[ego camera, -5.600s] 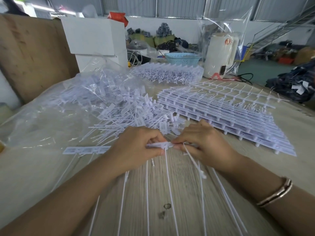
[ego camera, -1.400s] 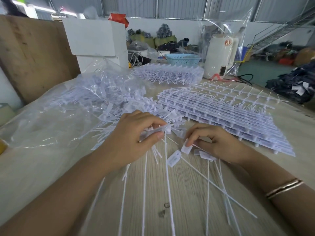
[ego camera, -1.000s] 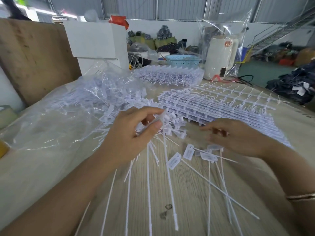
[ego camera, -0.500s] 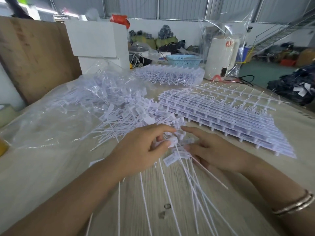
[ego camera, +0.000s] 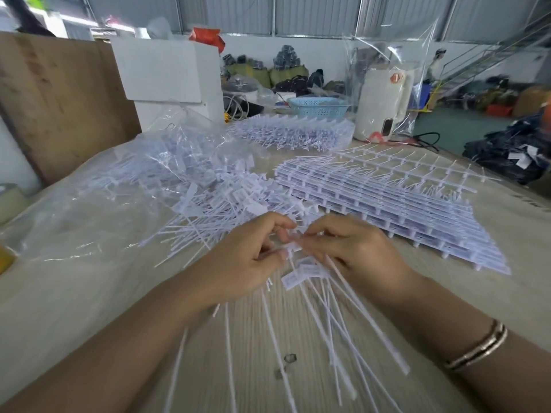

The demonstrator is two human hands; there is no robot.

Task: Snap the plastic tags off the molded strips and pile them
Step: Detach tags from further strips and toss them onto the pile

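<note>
My left hand [ego camera: 238, 263] and my right hand [ego camera: 354, 248] meet at the table's middle, fingertips together. Both pinch the heads of a bunch of white plastic tags [ego camera: 301, 271], whose long thin tails fan out toward me over the wood. Just beyond the hands lies a loose pile of snapped-off tags [ego camera: 226, 201]. A stack of molded strips [ego camera: 387, 201], still in flat grids, lies to the right of the pile.
A clear plastic bag [ego camera: 98, 204] with more tags spreads over the left of the wooden table [ego camera: 89, 293]. Another bundle of strips [ego camera: 292, 132], a blue basket [ego camera: 319, 107], a white box [ego camera: 170, 76] and a white appliance [ego camera: 381, 105] stand at the far edge.
The hands separated as single tags came off and dropped on the table. My right hand then swept those loose tags together, and both hands now hold them as one bunch.
</note>
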